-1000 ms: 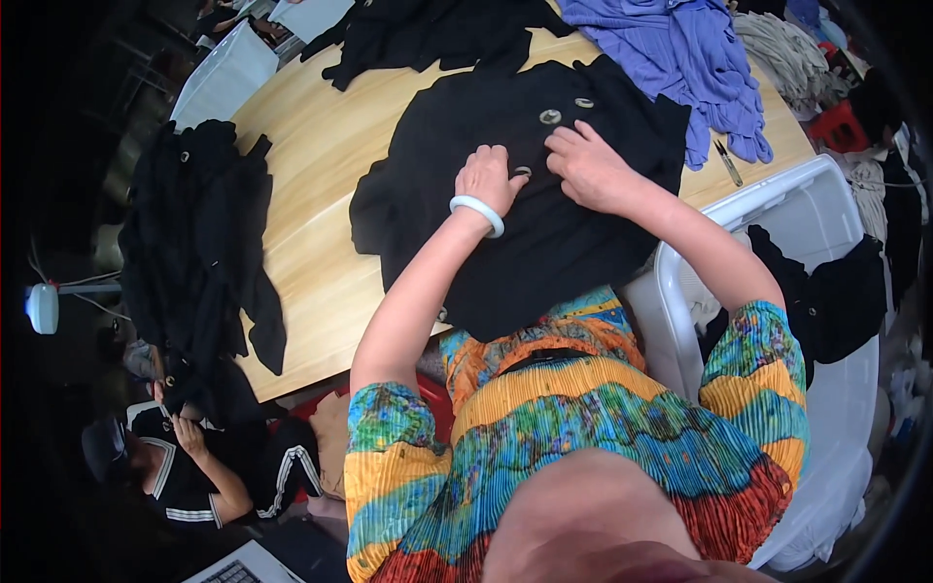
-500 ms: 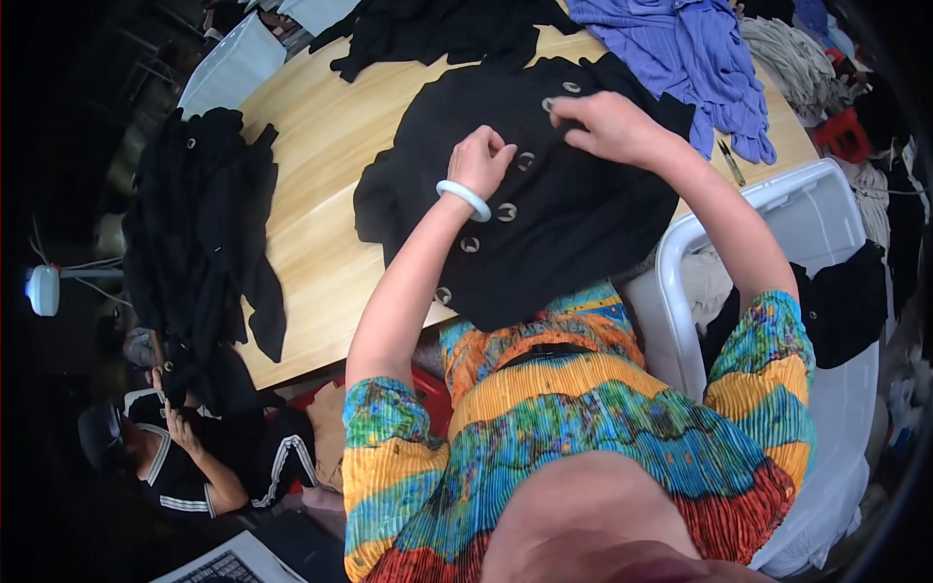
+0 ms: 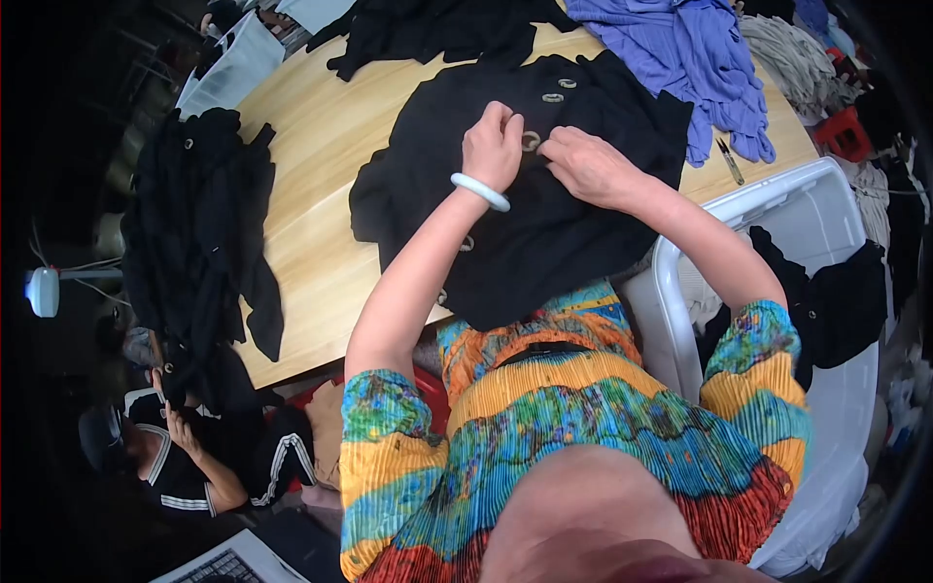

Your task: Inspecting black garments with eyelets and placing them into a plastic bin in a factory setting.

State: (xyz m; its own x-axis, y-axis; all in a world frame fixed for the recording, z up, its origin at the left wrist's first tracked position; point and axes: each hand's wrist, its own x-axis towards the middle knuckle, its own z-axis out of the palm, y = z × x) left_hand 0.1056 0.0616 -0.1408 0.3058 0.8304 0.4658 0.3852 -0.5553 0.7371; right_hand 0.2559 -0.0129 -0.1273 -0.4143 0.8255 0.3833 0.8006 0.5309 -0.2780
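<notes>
A black cardigan (image 3: 437, 107) with a row of large round pale-rimmed buttons lies spread across the table in front of me and hangs over its near edge. My left hand (image 3: 491, 151), with a pale bangle at the wrist, is closed on the cloth beside the middle button (image 3: 531, 141). Just right of that button, my right hand (image 3: 591, 167) has its fingers pinched together at the cloth. The fingertips' exact hold is partly hidden. Two more buttons (image 3: 553, 97) show farther up the row, and others lie below, partly behind my left forearm.
More black garments lie on the wooden table (image 3: 321, 194) at its left (image 3: 199, 214) and far side (image 3: 437, 29). Purple garments (image 3: 680, 58) and small thread snips (image 3: 731, 161) are at right. A white bin (image 3: 671, 282) holds dark clothes beside me. A person (image 3: 185, 457) sits lower left.
My right hand has come down and left from the upper button to the middle one. My left hand has moved up and right along the row, closer to it.
</notes>
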